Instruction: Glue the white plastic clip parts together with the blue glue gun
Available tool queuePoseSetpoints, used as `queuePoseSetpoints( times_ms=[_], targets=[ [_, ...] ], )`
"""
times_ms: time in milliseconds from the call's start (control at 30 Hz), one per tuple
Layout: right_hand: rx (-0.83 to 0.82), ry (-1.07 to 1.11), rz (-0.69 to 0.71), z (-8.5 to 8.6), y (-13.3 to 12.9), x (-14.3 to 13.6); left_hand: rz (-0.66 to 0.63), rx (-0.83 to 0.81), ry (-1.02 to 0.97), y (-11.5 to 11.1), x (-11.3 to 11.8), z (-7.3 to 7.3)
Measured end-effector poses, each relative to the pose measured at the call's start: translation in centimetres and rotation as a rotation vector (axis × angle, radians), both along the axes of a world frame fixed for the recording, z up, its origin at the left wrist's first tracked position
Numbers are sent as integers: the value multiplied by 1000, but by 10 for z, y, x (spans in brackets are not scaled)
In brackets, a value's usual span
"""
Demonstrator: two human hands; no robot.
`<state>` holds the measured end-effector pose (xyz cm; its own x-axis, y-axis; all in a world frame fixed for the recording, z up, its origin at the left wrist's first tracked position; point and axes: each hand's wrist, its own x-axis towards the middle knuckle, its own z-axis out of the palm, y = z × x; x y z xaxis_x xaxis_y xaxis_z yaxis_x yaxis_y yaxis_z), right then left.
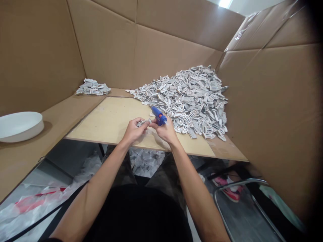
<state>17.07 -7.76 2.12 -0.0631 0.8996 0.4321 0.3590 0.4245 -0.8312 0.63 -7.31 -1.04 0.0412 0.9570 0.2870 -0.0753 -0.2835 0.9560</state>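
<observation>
My left hand [135, 130] is closed on a small grey-white slotted piece [144, 123], held just above the wooden board near its front edge. My right hand [165, 130] grips a blue tool [158, 115] with a thick barrel and an orange-red spot; its exact kind I cannot make out. The fingertips of the right hand meet the end of the slotted piece, so both hands are close together. Just beyond them rises a large heap of similar slotted pieces [191, 97], spreading to the right.
A smaller pile of slotted pieces [93, 87] lies at the back left. On the left ledge stands a white bowl [21, 126]. Cardboard walls [106, 47] enclose the board [111, 109]. Plastic bags [146, 161] lie below, and a metal-framed chair [242, 183] is at lower right.
</observation>
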Motion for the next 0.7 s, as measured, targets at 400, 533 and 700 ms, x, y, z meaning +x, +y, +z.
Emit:
queuePoseSetpoints(
  times_ms=[400,533,700],
  targets=[
    [-58,23,-84,-6,5,4,-40,-117,-146,4,1,-3],
    [-45,-13,-53,-7,3,11,25,-143,-275,8,0,-4],
    [-97,53,-45,-4,-5,27,18,-122,-287,12,2,-8]
  ],
)
